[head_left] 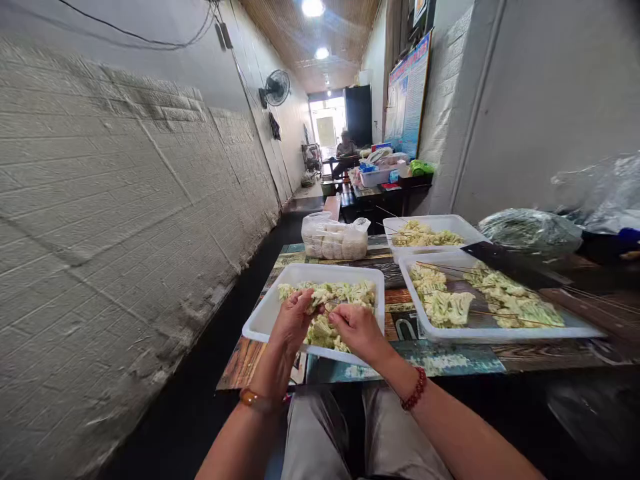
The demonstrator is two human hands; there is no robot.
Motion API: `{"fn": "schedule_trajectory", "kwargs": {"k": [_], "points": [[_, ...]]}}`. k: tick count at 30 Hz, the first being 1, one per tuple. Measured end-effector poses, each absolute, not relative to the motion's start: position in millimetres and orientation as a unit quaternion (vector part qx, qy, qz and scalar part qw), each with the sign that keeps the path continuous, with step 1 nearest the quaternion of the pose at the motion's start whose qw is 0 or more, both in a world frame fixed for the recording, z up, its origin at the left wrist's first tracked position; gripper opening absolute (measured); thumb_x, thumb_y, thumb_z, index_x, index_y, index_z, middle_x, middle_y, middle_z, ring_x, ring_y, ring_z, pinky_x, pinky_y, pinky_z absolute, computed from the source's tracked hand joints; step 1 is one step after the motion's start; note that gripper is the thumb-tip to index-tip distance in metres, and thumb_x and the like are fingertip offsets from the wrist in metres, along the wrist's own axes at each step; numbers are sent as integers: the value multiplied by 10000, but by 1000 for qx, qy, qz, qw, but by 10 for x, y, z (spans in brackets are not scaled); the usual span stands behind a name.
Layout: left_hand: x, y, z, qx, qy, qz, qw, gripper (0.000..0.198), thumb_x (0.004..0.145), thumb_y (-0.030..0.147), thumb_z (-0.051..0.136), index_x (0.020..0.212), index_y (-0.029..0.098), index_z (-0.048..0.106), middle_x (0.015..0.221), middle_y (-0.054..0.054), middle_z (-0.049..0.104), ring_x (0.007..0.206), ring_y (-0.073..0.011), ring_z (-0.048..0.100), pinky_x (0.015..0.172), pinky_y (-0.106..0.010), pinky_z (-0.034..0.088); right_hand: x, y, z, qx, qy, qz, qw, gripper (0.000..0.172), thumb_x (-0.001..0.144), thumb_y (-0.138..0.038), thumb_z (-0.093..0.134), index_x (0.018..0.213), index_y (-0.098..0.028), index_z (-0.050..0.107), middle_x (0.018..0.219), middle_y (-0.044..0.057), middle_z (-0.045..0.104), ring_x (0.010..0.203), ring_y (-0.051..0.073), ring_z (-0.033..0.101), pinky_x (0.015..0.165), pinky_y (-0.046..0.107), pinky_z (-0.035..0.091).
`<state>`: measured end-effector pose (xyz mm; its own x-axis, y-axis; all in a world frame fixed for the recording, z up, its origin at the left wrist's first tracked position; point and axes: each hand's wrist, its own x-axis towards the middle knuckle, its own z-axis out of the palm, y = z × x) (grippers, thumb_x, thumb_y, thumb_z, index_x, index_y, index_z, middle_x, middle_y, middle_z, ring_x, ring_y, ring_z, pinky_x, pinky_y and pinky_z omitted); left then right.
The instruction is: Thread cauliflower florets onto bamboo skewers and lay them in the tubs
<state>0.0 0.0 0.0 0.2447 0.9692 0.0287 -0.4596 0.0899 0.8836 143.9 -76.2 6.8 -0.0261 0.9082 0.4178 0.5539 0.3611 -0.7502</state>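
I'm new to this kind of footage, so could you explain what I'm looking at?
There is no machine here: a camera worn on someone's head looks forward and down as they work bare-handed. The left hand holds a cauliflower piece. The right hand is pinched together beside it; anything between its fingers is too small to tell. Both are above a white tray of more cauliflower. To the right on the table, two other trays hold cauliflower with thin sticks. Behind the first tray sits a plastic bag.
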Motion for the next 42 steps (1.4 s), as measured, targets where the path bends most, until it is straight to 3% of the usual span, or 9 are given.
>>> {"fn": "schedule_trajectory", "kwargs": {"k": [11, 16, 25, 30, 35, 39, 42], "points": [[35, -57, 143, 391, 331, 516, 687, 288, 575, 285, 826, 719, 118, 640, 700, -7, 653, 629, -99, 600, 619, -220, 519, 1417, -750, 64, -548, -675, 189, 457, 263, 854, -173, 510, 592, -182, 527, 563, -25, 534, 565, 102, 491, 559, 221, 279], [82, -88, 148, 425, 335, 485, 687, 262, 584, 264, 821, 700, 103, 650, 653, -4, 645, 589, -72, 573, 567, -166, 466, 1428, -712, 62, -552, -666, 190, 464, 285, 857, -202, 521, 574, -181, 502, 579, -12, 548, 570, 109, 483, 552, 232, 270], [96, -169, 111, 458, 334, 490, 663, 278, 649, 355, 768, 677, 123, 616, 632, 0, 612, 581, -87, 559, 566, -200, 446, 1461, -672, -47, -519, -662, 258, 476, 313, 886, -317, 479, 620, -184, 579, 527, -19, 525, 520, 117, 479, 520, 228, 305], [-5, -108, 78, 447, 341, 505, 655, 431, 689, 521, 691, 880, 138, 643, 788, -40, 641, 636, -110, 587, 610, -241, 470, 1533, -686, -127, -514, -626, 315, 494, 320, 858, -456, 520, 774, -174, 645, 563, -21, 558, 505, 124, 486, 490, 229, 347], [-207, -32, 64, 547, 394, 495, 548, 383, 731, 472, 664, 917, 137, 654, 824, -55, 657, 674, -118, 598, 671, -253, 455, 1592, -689, -177, -510, -551, 381, 540, 397, 850, -557, 502, 797, -181, 620, 525, -41, 492, 433, 107, 399, 412, 228, 302], [-306, -26, 47, 729, 400, 345, 437, 253, 764, 362, 632, 856, 132, 683, 825, -65, 670, 731, -143, 589, 685, -256, 443, 1594, -709, -158, -488, -516, 425, 561, 357, 828, -531, 564, 799, -182, 633, 530, -48, 475, 429, 93, 385, 406, 219, 276], [-333, -20, 68, 821, 381, 225, 361, 241, 750, 302, 635, 923, 144, 692, 909, -74, 664, 787, -159, 594, 708, -262, 451, 1589, -720, -139, -487, -513, 429, 563, 348, 849, -513, 545, 856, -181, 649, 533, -51, 467, 426, 91, 390, 409, 219, 283]]}}
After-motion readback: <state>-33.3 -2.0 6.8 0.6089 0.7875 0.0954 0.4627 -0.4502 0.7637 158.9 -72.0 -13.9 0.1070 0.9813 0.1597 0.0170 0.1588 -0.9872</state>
